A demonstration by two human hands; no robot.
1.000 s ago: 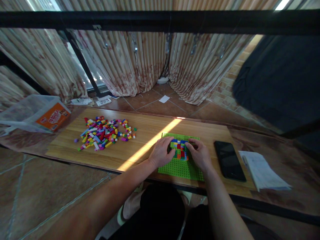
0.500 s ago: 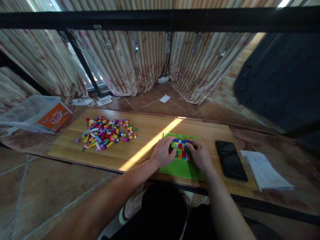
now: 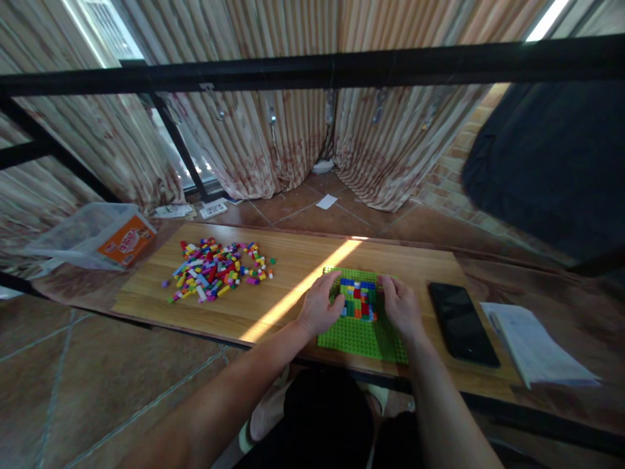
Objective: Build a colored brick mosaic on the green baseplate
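Note:
A green studded baseplate (image 3: 359,337) lies on the wooden board close in front of me. Near its middle, a rectangular patch of small building bricks (image 3: 359,301) in blue, white, red, green and orange is fixed to it. My left hand (image 3: 319,303) rests over the plate's left side, thumb apart from the fingers, its tips beside the patch's left edge. My right hand (image 3: 400,303) is over the plate's right side, just right of the patch. Its fingers are loosely bent, and I see nothing held in them. Both hands hide parts of the plate.
A pile of loose bricks (image 3: 212,270) lies on the left of the wooden board (image 3: 293,254). A clear plastic bin (image 3: 83,228) with an orange label stands beyond it. To the right are a black phone (image 3: 461,324) and papers (image 3: 541,345). A dark rail (image 3: 312,68) crosses ahead.
My right hand has drawn away to the right from the brick patch, showing more of it. My left hand stays at the patch's left side. The whole view has shifted slightly.

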